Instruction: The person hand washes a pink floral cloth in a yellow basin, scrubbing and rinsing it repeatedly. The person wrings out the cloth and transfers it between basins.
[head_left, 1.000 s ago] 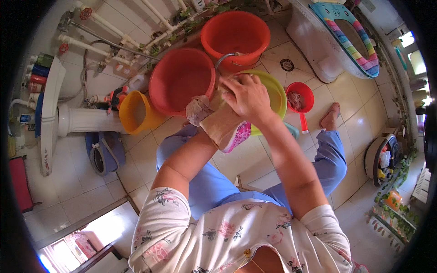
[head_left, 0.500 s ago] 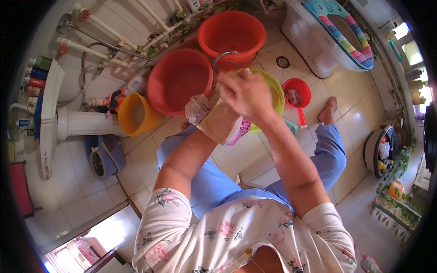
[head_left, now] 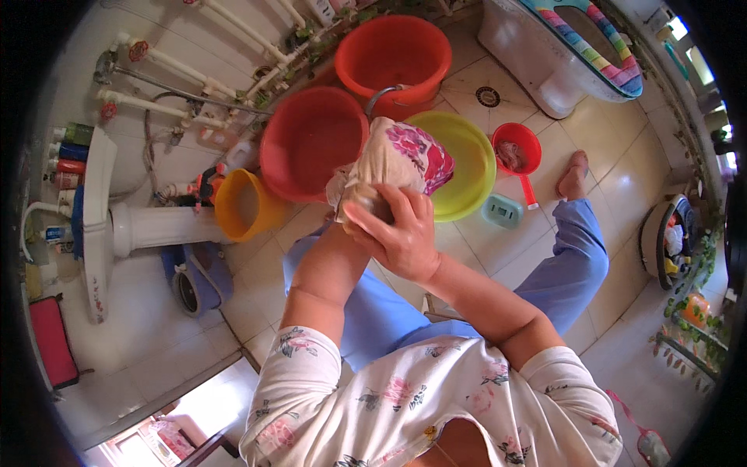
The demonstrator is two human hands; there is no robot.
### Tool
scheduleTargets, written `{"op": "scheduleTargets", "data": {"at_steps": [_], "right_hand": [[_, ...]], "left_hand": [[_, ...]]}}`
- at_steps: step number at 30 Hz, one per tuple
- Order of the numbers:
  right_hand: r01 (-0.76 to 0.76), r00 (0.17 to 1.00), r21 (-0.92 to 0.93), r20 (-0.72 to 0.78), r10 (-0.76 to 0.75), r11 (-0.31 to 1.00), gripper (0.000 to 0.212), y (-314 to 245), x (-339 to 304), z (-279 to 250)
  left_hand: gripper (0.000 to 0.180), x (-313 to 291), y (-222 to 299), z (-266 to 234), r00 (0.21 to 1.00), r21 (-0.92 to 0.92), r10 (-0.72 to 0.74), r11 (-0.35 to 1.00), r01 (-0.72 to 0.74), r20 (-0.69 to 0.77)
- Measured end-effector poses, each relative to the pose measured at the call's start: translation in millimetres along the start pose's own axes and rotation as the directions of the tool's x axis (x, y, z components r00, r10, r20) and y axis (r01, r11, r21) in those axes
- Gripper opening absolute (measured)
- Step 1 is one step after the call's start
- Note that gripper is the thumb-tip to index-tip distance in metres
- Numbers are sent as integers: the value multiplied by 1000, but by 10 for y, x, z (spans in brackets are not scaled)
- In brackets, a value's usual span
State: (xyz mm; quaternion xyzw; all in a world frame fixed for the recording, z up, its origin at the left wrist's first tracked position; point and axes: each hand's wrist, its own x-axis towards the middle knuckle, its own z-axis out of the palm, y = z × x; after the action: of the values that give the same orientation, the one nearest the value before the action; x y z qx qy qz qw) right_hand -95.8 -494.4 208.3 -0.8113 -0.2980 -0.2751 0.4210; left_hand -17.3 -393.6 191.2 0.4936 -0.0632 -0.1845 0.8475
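Note:
A beige cloth piece with a magenta floral print (head_left: 426, 159) covers the end of my left arm. My left hand (head_left: 372, 148) is hidden beneath the cloth, so its fingers do not show. My right hand (head_left: 405, 233) is closed around a brownish rounded block that looks like a bar of soap (head_left: 372, 201), pressed against the cloth near the left wrist. Crumpled, translucent material (head_left: 336, 187) shows beside that wrist. Just beyond the cloth stands a yellow-green basin (head_left: 467, 175). A teal soap dish (head_left: 502, 210) lies on the floor beside it.
Two red tubs, one nearer (head_left: 311, 148) and one farther (head_left: 393, 62), stand ahead. A yellow bucket (head_left: 240, 206) is at left, near the sink pedestal (head_left: 167, 226). A red dipper (head_left: 517, 148) holding cloth lies right. The toilet (head_left: 537, 62) is beyond it.
My right hand has moved nearer my body, from over the far part of the cloth to the wrist. The cloth has turned, showing more print, and the soap dish is uncovered.

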Motion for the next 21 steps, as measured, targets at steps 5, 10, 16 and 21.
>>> {"op": "scheduleTargets", "data": {"at_steps": [5, 10, 16, 21], "right_hand": [[-361, 903, 153, -189, 386, 920, 44, 469, -114, 191], [-266, 964, 66, -4, 267, 962, 46, 425, 100, 100], [-280, 959, -84, 21, 283, 956, 46, 771, 233, 72], [-431, 897, -117, 51, 439, 895, 41, 1154, 391, -2]], "left_hand": [[26, 50, 127, 100, 1000, 118, -23, 993, 24, -9], [25, 77, -134, -86, 984, 260, 132, 952, -159, 118], [23, 241, -478, -428, 978, -189, 95, 980, -59, 188], [29, 439, -318, -116, 1000, 38, -3, 999, 3, 0]]}}
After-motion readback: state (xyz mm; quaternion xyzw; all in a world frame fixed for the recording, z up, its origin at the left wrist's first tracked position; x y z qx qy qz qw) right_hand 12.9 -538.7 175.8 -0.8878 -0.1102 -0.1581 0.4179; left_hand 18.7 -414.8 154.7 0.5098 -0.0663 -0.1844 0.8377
